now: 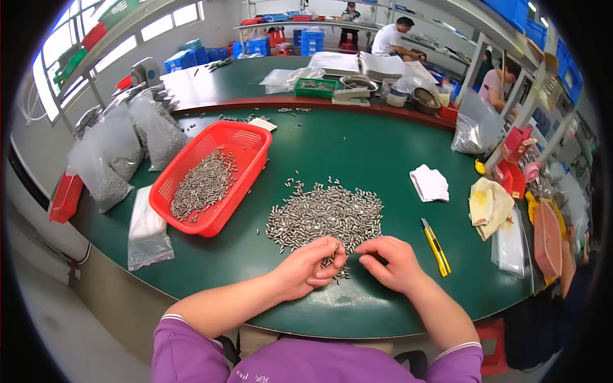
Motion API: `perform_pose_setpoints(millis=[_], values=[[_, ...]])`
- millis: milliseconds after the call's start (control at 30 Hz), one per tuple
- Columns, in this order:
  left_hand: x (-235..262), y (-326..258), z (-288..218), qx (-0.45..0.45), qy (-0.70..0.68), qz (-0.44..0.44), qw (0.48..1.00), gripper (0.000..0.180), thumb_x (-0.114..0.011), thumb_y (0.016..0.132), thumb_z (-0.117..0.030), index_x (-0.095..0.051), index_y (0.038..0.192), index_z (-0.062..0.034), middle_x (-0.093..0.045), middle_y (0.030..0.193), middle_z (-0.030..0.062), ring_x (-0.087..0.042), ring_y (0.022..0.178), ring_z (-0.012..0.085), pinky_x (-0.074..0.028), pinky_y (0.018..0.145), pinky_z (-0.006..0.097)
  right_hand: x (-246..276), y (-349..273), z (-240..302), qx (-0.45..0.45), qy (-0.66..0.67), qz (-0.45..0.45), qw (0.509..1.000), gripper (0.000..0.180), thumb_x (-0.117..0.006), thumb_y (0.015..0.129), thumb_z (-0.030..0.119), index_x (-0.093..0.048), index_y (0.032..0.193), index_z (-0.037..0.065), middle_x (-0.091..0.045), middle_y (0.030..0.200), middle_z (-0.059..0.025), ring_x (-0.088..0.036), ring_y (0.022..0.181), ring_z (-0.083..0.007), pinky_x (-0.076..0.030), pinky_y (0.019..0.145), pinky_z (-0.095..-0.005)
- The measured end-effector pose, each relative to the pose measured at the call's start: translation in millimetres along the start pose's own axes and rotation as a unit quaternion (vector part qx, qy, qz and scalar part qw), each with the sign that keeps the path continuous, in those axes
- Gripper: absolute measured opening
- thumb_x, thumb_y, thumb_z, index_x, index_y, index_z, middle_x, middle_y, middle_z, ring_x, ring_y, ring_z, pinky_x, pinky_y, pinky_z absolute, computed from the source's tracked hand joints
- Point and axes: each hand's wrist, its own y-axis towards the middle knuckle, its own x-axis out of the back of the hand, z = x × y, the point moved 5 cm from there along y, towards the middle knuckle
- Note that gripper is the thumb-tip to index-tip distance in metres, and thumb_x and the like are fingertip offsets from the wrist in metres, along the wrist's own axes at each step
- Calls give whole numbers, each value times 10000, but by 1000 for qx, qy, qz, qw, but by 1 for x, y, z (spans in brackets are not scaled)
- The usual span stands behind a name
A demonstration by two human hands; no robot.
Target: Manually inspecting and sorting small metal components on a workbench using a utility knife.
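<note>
A pile of small metal pieces [324, 214] lies on the green table [357, 147], and both bare hands work at its near edge. The left hand [310, 268], at the pile's near side, has thumb and forefinger drawn together and the other fingers curled; whether a piece is pinched there I cannot tell, as the fingertips hide it. The right hand [393, 263], just right of the pile's near end, is loosely curled, thumb and forefinger apart with nothing visible between them — it seems to grasp nothing. The step in hand looks like fine handling of single pieces by fingertip; the next move, I judge, calls for a light pinch and care not to scatter the loose ones. Left of the pile stands a red basket [237, 199] with more such pieces in it; right of the pile lie a folded white cloth [429, 183] and a yellow cutter [436, 247]. As for writing, small white lettering shows on the purple shirt [294, 364] on the pile's near side, and the open binder [335, 62] beyond the pile has pages too small to read.
</note>
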Motion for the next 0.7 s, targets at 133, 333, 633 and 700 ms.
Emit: perform_pose_setpoints(millis=[133,333,633,700], values=[[11,-14,-56,-118,22,-57,991,116,-478,977,-215,-500,972,-102,-518,853,4,-365,552,57,-250,416,192,-13,12,7,14,-1,-37,999,156,-686,819,114,-665,973,93,-681,891,-63,-647,783,-247,-519,685,-344],[24,-68,-183,-478,227,-250,811,127,-473,975,-205,-514,935,-91,-512,841,-2,-412,617,76,-332,519,217,-4,4,-5,-2,-11,-37,999,144,-670,838,132,-664,976,94,-679,905,-66,-645,802,-245,-519,705,-346],[154,-129,-245,-158,707,-520,453,218,-658,783,-239,-692,866,-41,-533,1255,269,-479,1221,360,-388,1033,410,2,2,-4,24,-18,-29,999,169,-640,858,160,-648,1019,110,-678,948,-67,-647,868,-264,-521,754,-368],[132,-134,-239,-280,717,-508,387,162,-691,779,-166,-668,816,-10,-598,1067,168,-552,1058,295,-455,908,354,1,4,-7,25,-18,-46,998,175,-648,851,147,-651,1021,107,-677,937,-68,-642,842,-253,-520,740,-354]])
